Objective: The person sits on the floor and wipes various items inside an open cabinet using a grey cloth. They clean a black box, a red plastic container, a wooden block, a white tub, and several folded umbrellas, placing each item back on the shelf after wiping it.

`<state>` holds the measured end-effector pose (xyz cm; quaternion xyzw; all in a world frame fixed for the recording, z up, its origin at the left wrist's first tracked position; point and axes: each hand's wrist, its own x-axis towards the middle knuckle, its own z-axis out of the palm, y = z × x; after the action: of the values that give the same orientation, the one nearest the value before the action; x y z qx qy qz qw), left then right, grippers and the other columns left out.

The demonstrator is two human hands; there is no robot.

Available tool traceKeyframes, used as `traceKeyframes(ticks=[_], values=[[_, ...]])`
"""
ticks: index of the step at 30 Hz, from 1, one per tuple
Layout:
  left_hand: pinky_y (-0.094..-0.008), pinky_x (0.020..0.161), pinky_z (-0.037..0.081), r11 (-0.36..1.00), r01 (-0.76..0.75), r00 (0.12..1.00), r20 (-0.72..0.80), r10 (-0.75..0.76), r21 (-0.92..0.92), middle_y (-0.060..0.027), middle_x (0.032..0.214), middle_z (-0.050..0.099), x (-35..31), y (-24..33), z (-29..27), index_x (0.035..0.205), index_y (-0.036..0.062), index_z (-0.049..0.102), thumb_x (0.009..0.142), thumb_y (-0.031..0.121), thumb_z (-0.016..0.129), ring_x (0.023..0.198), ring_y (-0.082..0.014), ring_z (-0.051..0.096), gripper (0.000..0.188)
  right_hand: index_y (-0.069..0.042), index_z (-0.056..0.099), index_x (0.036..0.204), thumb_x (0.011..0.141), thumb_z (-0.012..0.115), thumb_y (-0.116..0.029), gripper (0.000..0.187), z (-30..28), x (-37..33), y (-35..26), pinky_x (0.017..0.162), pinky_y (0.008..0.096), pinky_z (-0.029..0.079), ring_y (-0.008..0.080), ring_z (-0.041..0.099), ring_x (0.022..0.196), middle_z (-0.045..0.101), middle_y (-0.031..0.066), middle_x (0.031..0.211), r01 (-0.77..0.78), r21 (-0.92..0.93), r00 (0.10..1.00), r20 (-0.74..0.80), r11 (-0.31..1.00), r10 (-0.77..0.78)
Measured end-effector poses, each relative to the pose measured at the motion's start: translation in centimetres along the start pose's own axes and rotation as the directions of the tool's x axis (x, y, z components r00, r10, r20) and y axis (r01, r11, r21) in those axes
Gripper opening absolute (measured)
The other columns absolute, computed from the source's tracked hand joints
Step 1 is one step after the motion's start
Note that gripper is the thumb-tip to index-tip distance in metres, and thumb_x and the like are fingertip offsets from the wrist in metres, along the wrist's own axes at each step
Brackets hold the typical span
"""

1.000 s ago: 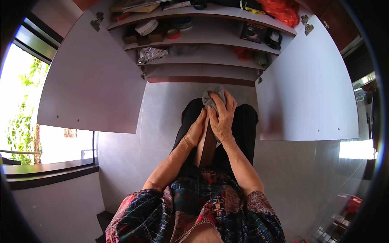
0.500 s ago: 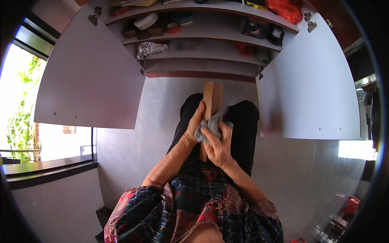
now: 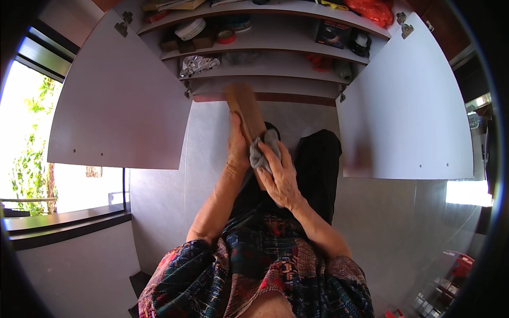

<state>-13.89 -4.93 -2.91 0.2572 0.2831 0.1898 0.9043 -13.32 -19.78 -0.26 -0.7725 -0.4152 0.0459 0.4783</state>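
Board (image 3: 251,114) now swings leftward over the left leg (image 3: 241,204), left hand (image 3: 237,144) curled along its edge, right hand (image 3: 282,181) closed over cloth (image 3: 272,142) pressed to its broad face, apparently better exposed for wiping.

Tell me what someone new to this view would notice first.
Probably the long wooden piece slanting across the middle, gripped by the left hand while the right hand holds a grey cloth against it. Beyond it, two open pale doors flank the cabinet shelves, with a bright red plastic bag at top right. The glaring window at far left also stands out.
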Motion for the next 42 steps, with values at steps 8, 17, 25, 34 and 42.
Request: traceKeyframes(ticks=[8, 17, 25, 34, 42], values=[[-0.0333, 0.075, 0.052, 0.990, -0.131, 0.991, -0.002, 0.131, 0.053, -0.0081, 0.101, 0.060, 0.7, 0.9, 0.4, 0.119, 0.0093, 0.051, 0.090, 0.055, 0.047, 0.089, -0.0194, 0.060, 0.054, -0.016, 0.051, 0.127, 0.068, 0.077, -0.011, 0.065, 0.4, -3.2, 1.0, 0.087, 0.0466, 0.048, 0.0428, 0.048, 0.109, 0.041, 0.0235, 0.125, 0.055, 0.024, 0.994, -0.093, 0.998, -0.052], [-0.0397, 0.079, 0.053, 0.998, 0.055, 0.998, -0.027, -0.056, -0.040, -0.0117, 0.100, 0.061, -3.2, -0.9, 2.5, 0.114, 0.0033, 0.050, 0.085, 0.020, 0.064, 0.089, -0.0253, 0.060, 0.037, -0.023, 0.061, 0.104, 0.053, 0.081, -0.008, 0.057, -1.8, -0.5, 0.5, 0.077, 0.0418, 0.050, 0.0330, 0.051, 0.098, 0.048, 0.0123, 0.109, 0.338, -0.332, 0.903, -0.151, 0.881, -0.403], [-0.0433, 0.086, 0.050, 0.981, -0.075, 0.997, -0.003, 0.076, -0.177, -0.0121, 0.097, 0.063, -1.0, 0.6, 1.2, 0.108, -0.0005, 0.052, 0.087, 0.033, 0.060, 0.092, -0.0261, 0.060, 0.041, -0.010, 0.056, 0.107, 0.075, 0.070, -0.018, 0.036, -3.9, -0.4, 1.2, 0.073, 0.0451, 0.048, 0.0357, 0.050, 0.094, 0.047, 0.0204, 0.109, 0.255, -0.256, 0.880, -0.339, 0.933, -0.333], [-0.0415, 0.087, 0.051, 0.900, 0.162, 0.987, 0.070, -0.146, -0.404, -0.0169, 0.099, 0.060, -2.8, 0.7, 3.0, 0.108, -0.0012, 0.049, 0.088, 0.029, 0.060, 0.093, -0.0283, 0.059, 0.038, -0.024, 0.053, 0.115, 0.064, 0.076, -0.012, 0.058, -1.2, -0.9, 2.9, 0.082, 0.0452, 0.047, 0.0379, 0.048, 0.103, 0.043, 0.0138, 0.118, 0.350, -0.300, 0.889, -0.194, 0.888, -0.416], [-0.0432, 0.086, 0.052, 0.974, 0.196, 0.979, 0.084, -0.187, -0.115, -0.0161, 0.101, 0.062, -2.3, 2.2, 1.7, 0.112, 0.0021, 0.050, 0.088, 0.025, 0.060, 0.096, -0.0280, 0.061, 0.035, -0.008, 0.054, 0.114, 0.079, 0.062, -0.007, 0.037, -4.7, 2.3, 3.3, 0.076, 0.0414, 0.049, 0.0329, 0.053, 0.094, 0.046, 0.0174, 0.111, 0.043, -0.060, 0.937, -0.345, 0.997, -0.061]])
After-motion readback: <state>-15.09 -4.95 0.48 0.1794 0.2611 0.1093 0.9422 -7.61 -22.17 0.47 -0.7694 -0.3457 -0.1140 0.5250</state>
